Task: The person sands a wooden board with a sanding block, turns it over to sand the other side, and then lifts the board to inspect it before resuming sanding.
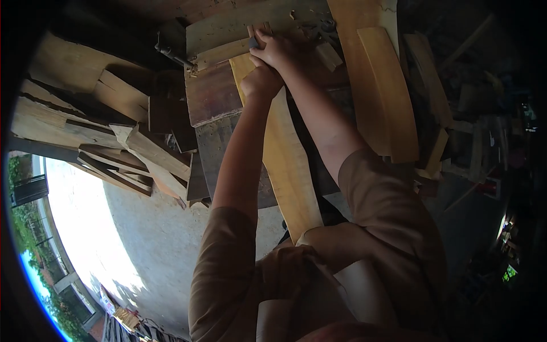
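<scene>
A long pale yellow plank [289,162] runs from the workbench [213,94] down to my lap, its near end against my clothing. My left hand [261,84] is closed over the plank's far part, its fingers curled; what they hold is hidden. Just beyond it and touching it, my right hand [276,51] is closed around a small dark grey piece [253,43], whose kind I cannot make out. Reddish-brown wood [262,27] shows past the fingers. A wooden strip [219,56] lies across the bench to the left of my hands.
A metal clamp-like tool [174,57] sits at the bench's left edge. Wide yellow boards [382,97] lie to the right, near a small wood block [329,56]. Stacked boards [131,142] fill the left side. Sunlit concrete floor [148,228] lies below them.
</scene>
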Available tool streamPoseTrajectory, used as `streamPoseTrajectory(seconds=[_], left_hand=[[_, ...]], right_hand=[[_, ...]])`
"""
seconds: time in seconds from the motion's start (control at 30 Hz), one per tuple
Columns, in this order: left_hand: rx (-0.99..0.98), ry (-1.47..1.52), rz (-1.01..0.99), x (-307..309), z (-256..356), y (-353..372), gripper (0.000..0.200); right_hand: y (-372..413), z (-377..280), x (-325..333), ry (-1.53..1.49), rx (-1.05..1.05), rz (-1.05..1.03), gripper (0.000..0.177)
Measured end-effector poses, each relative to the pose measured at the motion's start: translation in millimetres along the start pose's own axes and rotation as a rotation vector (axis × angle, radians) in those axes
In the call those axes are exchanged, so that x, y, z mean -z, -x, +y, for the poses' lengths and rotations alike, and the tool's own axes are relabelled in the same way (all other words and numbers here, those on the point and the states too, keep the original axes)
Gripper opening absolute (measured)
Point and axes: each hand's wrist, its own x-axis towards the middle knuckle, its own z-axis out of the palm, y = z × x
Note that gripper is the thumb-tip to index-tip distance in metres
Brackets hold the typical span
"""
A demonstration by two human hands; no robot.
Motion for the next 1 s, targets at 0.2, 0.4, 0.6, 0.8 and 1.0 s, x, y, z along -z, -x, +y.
streamPoseTrajectory(seconds=[0.2,0.4,0.6,0.8,1.0], left_hand=[[-0.002,0.036,-0.034,-28,-1,107,0.100],[-0.058,0.014,-0.183,-87,-31,324,0.117],[-0.094,-0.001,-0.084,-108,-39,342,0.115],[0.026,0.017,0.002,-47,-35,189,0.110],[0.113,0.021,0.058,8,-48,33,0.099]], right_hand=[[112,19,-13,-0.011,0.059,0.138,0.067],[352,14,-2,0.016,0.002,0.063,0.068],[362,10,-2,0.039,0.035,0.048,0.069],[200,-14,-18,-0.008,0.038,0.049,0.064],[34,-45,-27,-0.062,0.145,0.010,0.065]])
